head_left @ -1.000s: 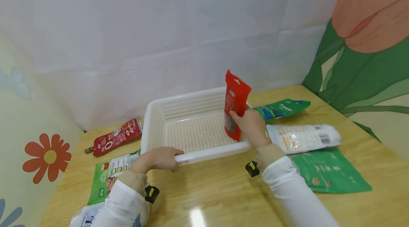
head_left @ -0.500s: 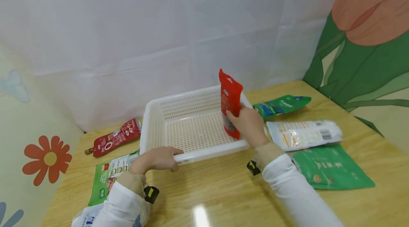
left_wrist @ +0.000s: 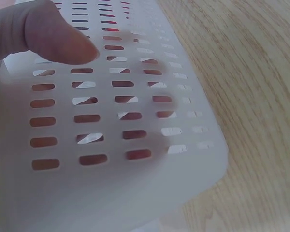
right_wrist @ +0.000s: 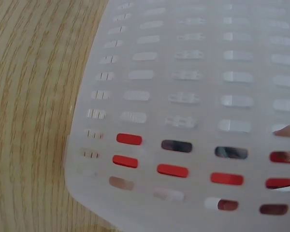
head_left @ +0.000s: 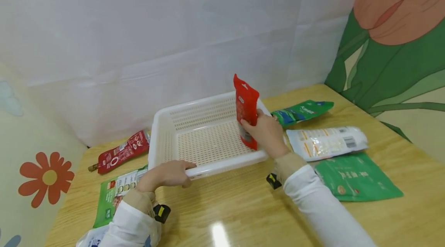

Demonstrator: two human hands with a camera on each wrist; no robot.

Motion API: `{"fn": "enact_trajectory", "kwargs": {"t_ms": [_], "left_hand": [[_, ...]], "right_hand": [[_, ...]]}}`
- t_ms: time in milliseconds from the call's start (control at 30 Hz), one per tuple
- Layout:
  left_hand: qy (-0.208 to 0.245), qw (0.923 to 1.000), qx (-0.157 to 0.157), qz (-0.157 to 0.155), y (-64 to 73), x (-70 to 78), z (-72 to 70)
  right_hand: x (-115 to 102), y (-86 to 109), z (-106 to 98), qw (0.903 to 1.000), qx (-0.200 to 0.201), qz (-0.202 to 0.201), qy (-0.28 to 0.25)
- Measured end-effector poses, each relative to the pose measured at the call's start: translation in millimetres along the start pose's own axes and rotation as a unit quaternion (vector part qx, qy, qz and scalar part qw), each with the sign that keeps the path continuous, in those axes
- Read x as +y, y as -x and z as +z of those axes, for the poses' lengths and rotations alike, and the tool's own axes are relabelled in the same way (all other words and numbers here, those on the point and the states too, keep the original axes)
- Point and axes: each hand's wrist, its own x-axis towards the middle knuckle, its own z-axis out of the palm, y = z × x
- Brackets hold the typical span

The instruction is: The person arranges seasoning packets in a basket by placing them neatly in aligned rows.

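A white perforated plastic basket (head_left: 222, 167) sits on the wooden table. My left hand (head_left: 168, 175) grips its near rim at the left corner; in the left wrist view the thumb (left_wrist: 63, 41) lies against the slotted wall. My right hand (head_left: 265, 133) holds a slim red packet (head_left: 247, 102) upright, slightly tilted, in the right end of the basket, thumb on its near face. The packet's lower end is inside the basket, near the front wall; whether it touches the bottom I cannot tell. Red parts of the packet (right_wrist: 174, 170) show through the wall slots in the right wrist view.
To the right lie a green-blue pouch (head_left: 306, 111), a white pouch (head_left: 328, 142) and a green bag (head_left: 358, 179) partly under it. On the left are a dark red spouted pouch (head_left: 125, 152), a green packet (head_left: 107, 200) and a white-blue bag (head_left: 92, 237). A white sheet hangs behind.
The red packet has shifted a little to the left with my right hand. My left hand keeps its hold on the basket rim. The head view has moved slightly.
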Motion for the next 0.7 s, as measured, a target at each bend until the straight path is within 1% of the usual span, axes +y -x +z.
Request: {"fn": "enact_trajectory", "kwargs": {"t_ms": [133,267,400,467,600,700], "left_hand": [[-0.002,1.0000,0.000,-0.008,-0.3,-0.3,0.4],[-0.006,0.9999,0.000,-0.014,-1.1,0.0,0.3],[-0.011,0.9999,0.003,-0.008,-3.3,1.2,-0.3],[-0.011,0.9999,0.004,-0.005,-4.0,1.7,-0.5],[-0.009,1.0000,0.003,-0.002,-3.3,2.3,-0.6],[-0.007,1.0000,0.002,0.003,-2.1,2.2,-1.0]], "right_hand": [[-0.2,-0.5,0.4,1.0000,-0.004,-0.005,-0.002],[1.2,-1.8,0.0,0.9997,-0.009,0.005,-0.020],[3.0,-3.6,-1.9,0.9989,-0.009,0.016,-0.043],[3.3,-4.3,-3.2,0.9982,-0.011,0.014,-0.058],[4.1,-5.4,-4.6,0.9949,-0.028,0.013,-0.096],[3.5,-6.2,-4.7,0.9932,-0.033,0.010,-0.111]]}}
